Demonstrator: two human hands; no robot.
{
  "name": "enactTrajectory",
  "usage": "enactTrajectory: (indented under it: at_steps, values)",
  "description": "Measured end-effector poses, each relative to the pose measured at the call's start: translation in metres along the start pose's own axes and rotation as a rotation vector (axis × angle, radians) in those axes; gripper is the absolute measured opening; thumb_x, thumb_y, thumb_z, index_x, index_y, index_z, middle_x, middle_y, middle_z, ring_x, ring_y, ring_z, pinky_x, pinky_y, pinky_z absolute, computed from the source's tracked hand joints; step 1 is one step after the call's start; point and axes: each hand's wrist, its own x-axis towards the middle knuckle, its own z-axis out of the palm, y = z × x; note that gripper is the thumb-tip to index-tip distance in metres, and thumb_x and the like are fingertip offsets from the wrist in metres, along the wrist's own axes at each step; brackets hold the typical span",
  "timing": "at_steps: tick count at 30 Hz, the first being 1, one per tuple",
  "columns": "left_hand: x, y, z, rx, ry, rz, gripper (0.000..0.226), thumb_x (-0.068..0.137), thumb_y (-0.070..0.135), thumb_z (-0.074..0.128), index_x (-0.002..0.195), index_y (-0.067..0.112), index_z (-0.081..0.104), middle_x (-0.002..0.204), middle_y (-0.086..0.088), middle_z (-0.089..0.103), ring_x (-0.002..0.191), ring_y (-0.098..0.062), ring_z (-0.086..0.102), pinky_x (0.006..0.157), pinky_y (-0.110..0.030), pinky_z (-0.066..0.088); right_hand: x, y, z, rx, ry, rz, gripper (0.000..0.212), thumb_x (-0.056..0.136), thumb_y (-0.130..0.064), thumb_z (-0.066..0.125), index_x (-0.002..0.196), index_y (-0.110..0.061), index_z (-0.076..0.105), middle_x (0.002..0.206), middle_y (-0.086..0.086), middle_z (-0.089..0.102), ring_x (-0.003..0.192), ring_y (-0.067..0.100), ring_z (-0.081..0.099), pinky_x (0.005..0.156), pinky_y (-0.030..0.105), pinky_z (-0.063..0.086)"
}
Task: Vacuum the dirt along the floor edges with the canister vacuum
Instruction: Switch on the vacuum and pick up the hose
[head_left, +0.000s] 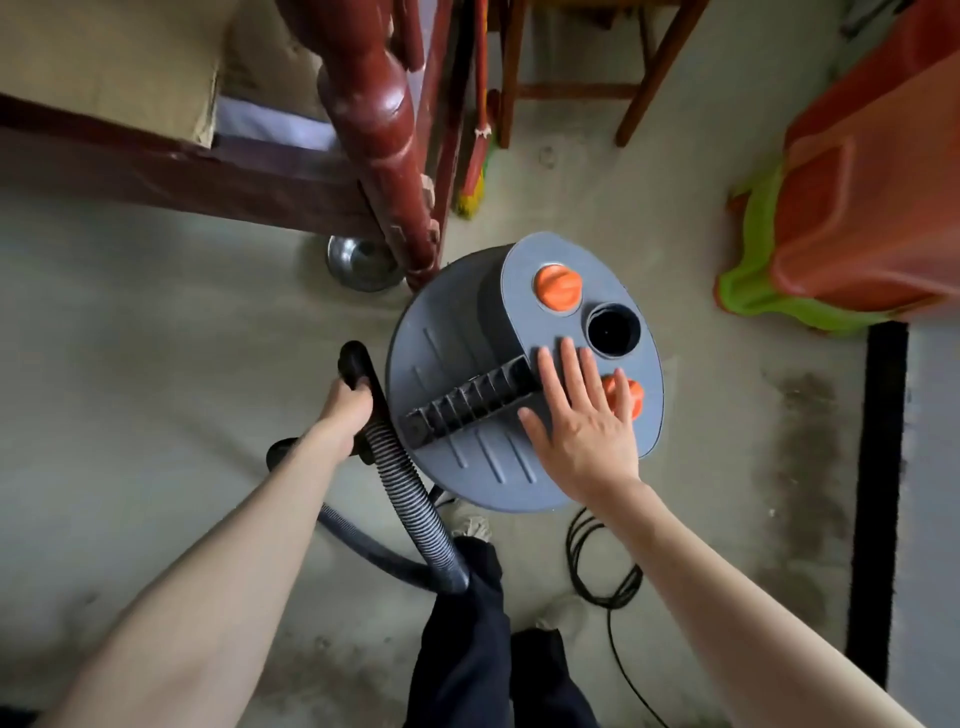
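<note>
The canister vacuum stands on the bare floor, just at five o'clock from the red bedpost. The right hand lies spread flat on its grey lid; the left hand curls round the black hose handle. It looks bulky but rigid, best lifted by the ribbed carry handle; the hose is floppy.

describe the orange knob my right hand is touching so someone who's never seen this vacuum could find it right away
Start at the grey canister vacuum on the floor. On the raised oval panel of its lid, a black round opening sits between two orange knobs. Yours is the knob nearer you, partly under the right hand; the other knob lies uncovered beyond the opening.
</note>
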Motion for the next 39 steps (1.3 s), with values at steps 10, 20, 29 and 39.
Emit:
enactTrajectory:
  at_steps: [10,20,29,39]
  values:
    - [-0.015,0.005,-0.013,-0.408,-0.062,-0.062,0.018,0.096,0.005,0.053,0.078,0.005,0.05,0.077,-0.013,0.054,0.065,-0.023,0.053,0.068,-0.035,0.047,0.003,0.004,-0.009,-0.026,-0.089,0.0,0.068,0.102,-0.049,0.031,0.158,-0.025,0.0,0.166,0.003,-0.003,0.152,0.023,0.0,0.119,0.046,-0.005]
    - [-0.128,-0.03,-0.084,-0.602,-0.282,0.192,0.021,0.089,-0.009,0.053,0.103,0.007,0.055,0.091,-0.005,0.061,0.083,-0.017,0.059,0.079,-0.028,0.046,-0.007,-0.036,-0.068,0.365,-0.306,0.015,0.054,0.105,-0.035,0.039,0.155,-0.02,0.025,0.161,0.006,0.025,0.148,0.028,0.021,0.114,0.032,0.017]
    - [-0.258,-0.063,-0.104,-0.299,-0.352,0.52,0.062,0.076,-0.012,0.068,0.12,0.026,0.048,0.109,0.009,0.064,0.097,0.003,0.062,0.084,-0.015,0.047,-0.063,-0.114,-0.143,1.041,-0.39,-0.023,0.044,0.103,-0.036,0.045,0.13,-0.004,0.059,0.12,0.014,0.064,0.113,0.025,0.06,0.101,0.039,0.047]
    - [-0.35,-0.108,-0.089,0.027,-0.312,0.711,0.068,0.078,0.001,0.072,0.13,0.028,0.036,0.12,0.001,0.055,0.111,-0.014,0.056,0.095,-0.031,0.049,-0.138,-0.132,-0.178,1.525,-0.465,0.051,0.024,0.093,-0.023,0.067,0.095,0.0,0.061,0.082,0.012,0.058,0.071,0.022,0.058,0.068,0.034,0.05]
